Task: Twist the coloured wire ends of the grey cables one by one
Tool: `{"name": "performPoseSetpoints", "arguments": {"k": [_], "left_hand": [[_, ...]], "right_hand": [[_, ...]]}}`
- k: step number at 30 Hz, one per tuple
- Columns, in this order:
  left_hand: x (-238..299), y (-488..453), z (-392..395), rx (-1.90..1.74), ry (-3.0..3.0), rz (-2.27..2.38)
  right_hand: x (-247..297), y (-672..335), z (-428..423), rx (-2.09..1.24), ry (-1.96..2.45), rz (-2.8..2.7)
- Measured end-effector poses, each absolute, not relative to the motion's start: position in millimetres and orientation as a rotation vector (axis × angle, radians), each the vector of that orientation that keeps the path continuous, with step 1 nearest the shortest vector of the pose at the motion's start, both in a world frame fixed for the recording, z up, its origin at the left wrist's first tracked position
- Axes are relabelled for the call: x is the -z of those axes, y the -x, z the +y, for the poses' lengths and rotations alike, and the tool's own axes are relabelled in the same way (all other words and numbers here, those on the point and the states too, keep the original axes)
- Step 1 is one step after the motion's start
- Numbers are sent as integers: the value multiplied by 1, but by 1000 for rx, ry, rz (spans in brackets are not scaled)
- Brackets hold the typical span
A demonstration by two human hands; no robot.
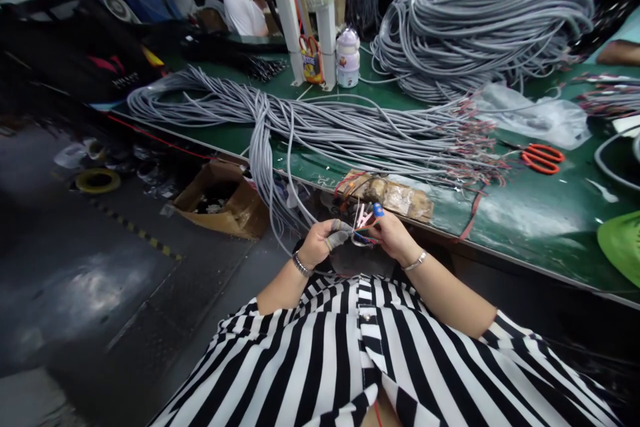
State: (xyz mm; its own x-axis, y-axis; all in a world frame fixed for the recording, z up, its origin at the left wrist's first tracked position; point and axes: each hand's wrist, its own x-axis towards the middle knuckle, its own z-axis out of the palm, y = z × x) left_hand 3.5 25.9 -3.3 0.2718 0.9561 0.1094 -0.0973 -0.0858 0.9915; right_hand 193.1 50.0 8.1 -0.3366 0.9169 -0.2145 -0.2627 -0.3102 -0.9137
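My left hand (318,242), with grey coverings on its fingers, is closed around the end of a grey cable (300,207) that hangs over the bench edge. Thin coloured wires (362,235) fan out from that end toward my right hand (397,236). That hand pinches the wires and wears a blue covering on one fingertip. A pink clip-like piece (363,216) shows just behind the fingers. Beyond it, a taped block (400,199) sits at the bench edge. A long bundle of grey cables (340,127) with stripped ends lies across the green bench (530,220).
Orange-handled scissors (543,159) lie right of the bundle, near a clear plastic bag (540,117). A big cable coil (480,20) and a bottle (348,59) stand behind. A cardboard box (225,203) is below, left. Another person (244,3) is at the back.
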Motion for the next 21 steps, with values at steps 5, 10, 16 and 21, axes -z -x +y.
{"name": "performPoseSetpoints", "arguments": {"k": [5, 10, 16, 21], "left_hand": [[3, -1, 24, -1071, -1431, 894], [2, -2, 23, -1055, -1576, 893], [8, -1, 21, -998, -1693, 920], [8, 7, 18, -1006, -1701, 884]], "right_hand": [[1, -187, 52, -1875, 929, -892], [-4, -182, 57, -1960, 899, -749], [-2, -178, 60, -1878, 873, -655], [-1, -179, 57, -1928, 856, -628]]}}
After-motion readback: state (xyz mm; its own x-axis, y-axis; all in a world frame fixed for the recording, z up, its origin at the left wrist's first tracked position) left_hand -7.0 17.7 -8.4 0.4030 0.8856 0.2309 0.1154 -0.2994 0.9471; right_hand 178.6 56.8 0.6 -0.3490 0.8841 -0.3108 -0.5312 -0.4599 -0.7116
